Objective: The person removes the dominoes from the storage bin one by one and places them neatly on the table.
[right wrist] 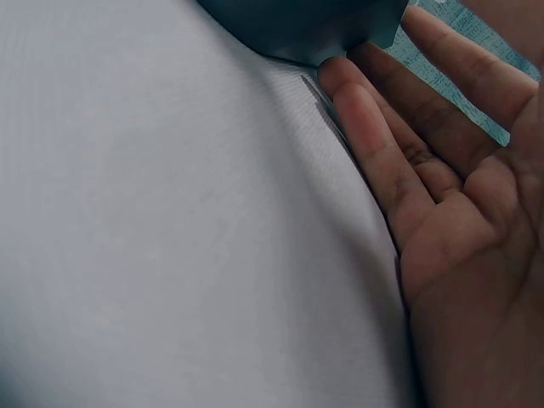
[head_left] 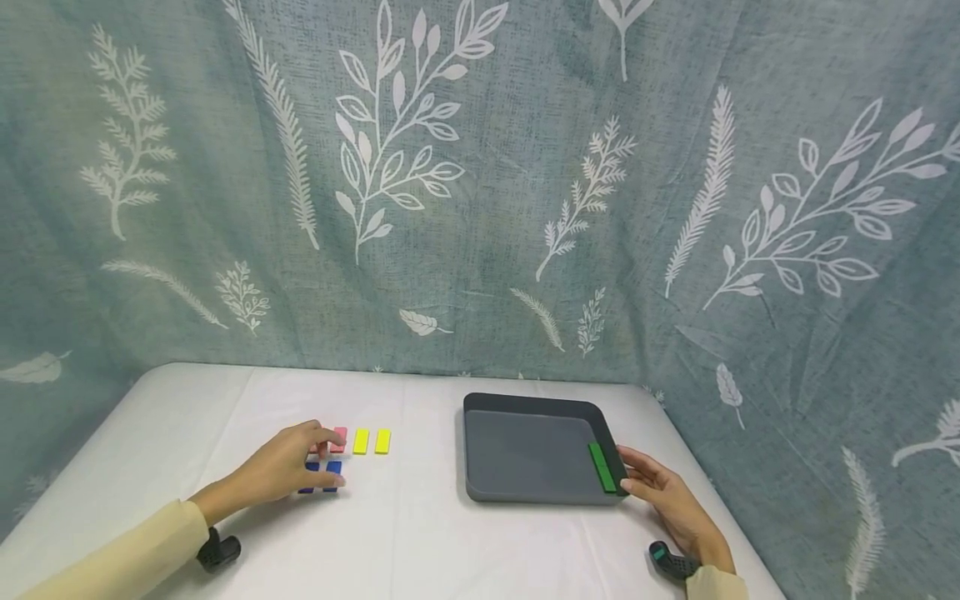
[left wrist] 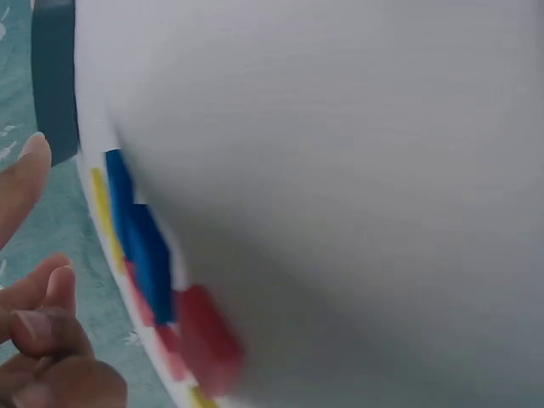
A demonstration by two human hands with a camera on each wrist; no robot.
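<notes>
My left hand (head_left: pixel 324 448) hovers over a group of small flat blocks on the white table, its fingertips at a pink-red block (head_left: pixel 340 439). Two blue blocks (head_left: pixel 322 477) lie partly under the fingers. In the left wrist view the hand (left wrist: pixel 34 280) is loosely curled and holds nothing, with the blue blocks (left wrist: pixel 140 238) and a red block (left wrist: pixel 204 340) blurred beside it. My right hand (head_left: pixel 639 477) rests with straight fingers (right wrist: pixel 365 110) against the front right corner of a dark grey tray (head_left: pixel 480 487). A green bar (head_left: pixel 602 467) lies inside the tray along its right wall.
Two yellow blocks (head_left: pixel 361 441) lie side by side just right of the pink one. A leaf-patterned curtain (head_left: pixel 480 183) closes off the back and right side. The table's right edge (head_left: pixel 720 500) runs close behind my right hand. Bare cloth lies between blocks and tray.
</notes>
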